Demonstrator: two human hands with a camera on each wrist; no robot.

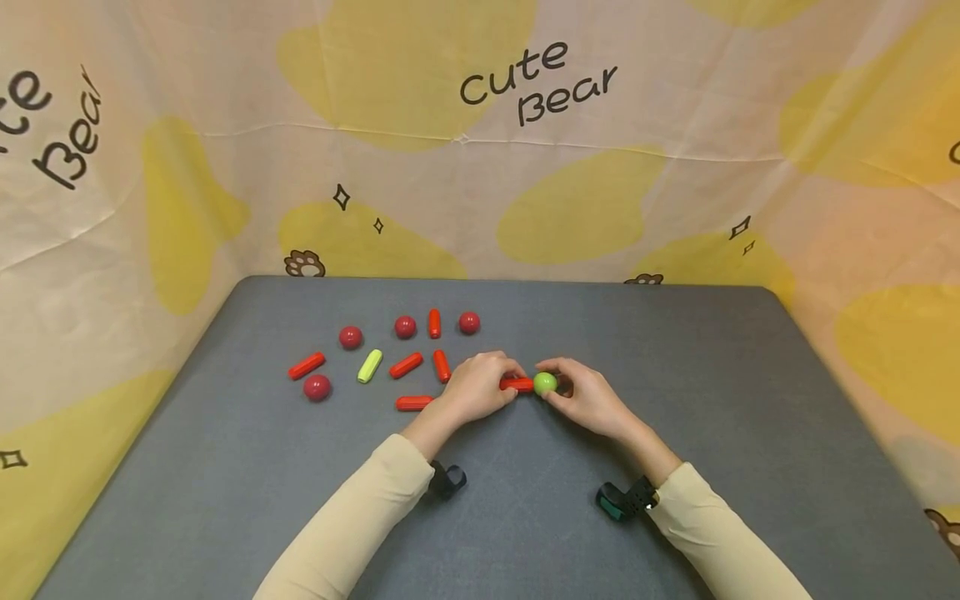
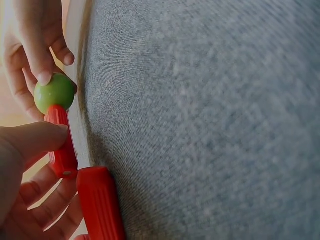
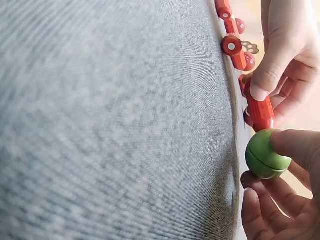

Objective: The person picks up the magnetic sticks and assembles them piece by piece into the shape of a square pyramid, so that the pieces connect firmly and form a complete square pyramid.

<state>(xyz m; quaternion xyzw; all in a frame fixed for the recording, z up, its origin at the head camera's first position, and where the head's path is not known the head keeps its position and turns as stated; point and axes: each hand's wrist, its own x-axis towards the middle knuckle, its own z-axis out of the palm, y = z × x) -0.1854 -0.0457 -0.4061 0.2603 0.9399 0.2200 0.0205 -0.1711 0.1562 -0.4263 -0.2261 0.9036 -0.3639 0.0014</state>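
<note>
Near the middle of the table, my left hand (image 1: pixel 476 387) pinches a ridged red stick (image 1: pixel 517 385) between thumb and fingers. Facing it, my right hand (image 1: pixel 592 402) grips a glossy green ball (image 1: pixel 545 383) with thumb and fingertips. One end of the stick meets the ball's side, as the left wrist view shows with the ball (image 2: pixel 55 93) above the stick (image 2: pixel 63 150). In the right wrist view a thin dark seam runs round the ball (image 3: pixel 267 155). A second red stick (image 1: pixel 414 403) lies partly behind my left wrist.
Left of my hands lie several more red sticks (image 1: pixel 406 365), a yellow-green stick (image 1: pixel 370 367) and several dark red balls (image 1: pixel 317 387). All rest on the grey table (image 1: pixel 675 350). A patterned cloth (image 1: pixel 420 192) rises behind the table and along its sides.
</note>
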